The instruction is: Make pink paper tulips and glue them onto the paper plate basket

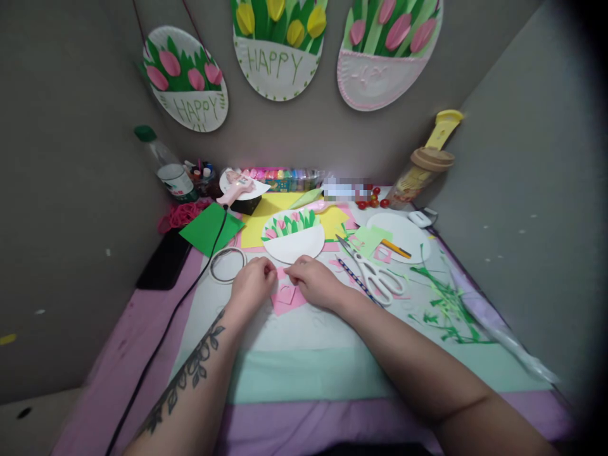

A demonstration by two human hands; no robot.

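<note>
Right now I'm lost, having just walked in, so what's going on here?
Someone's left hand and right hand are close together at some pink paper; whether either grips a piece is too small to tell. Just beyond them lies a white plate decorated with pink tulips. White scissors and a pencil lie to the right, and three tulip plates hang on the wall.
</note>
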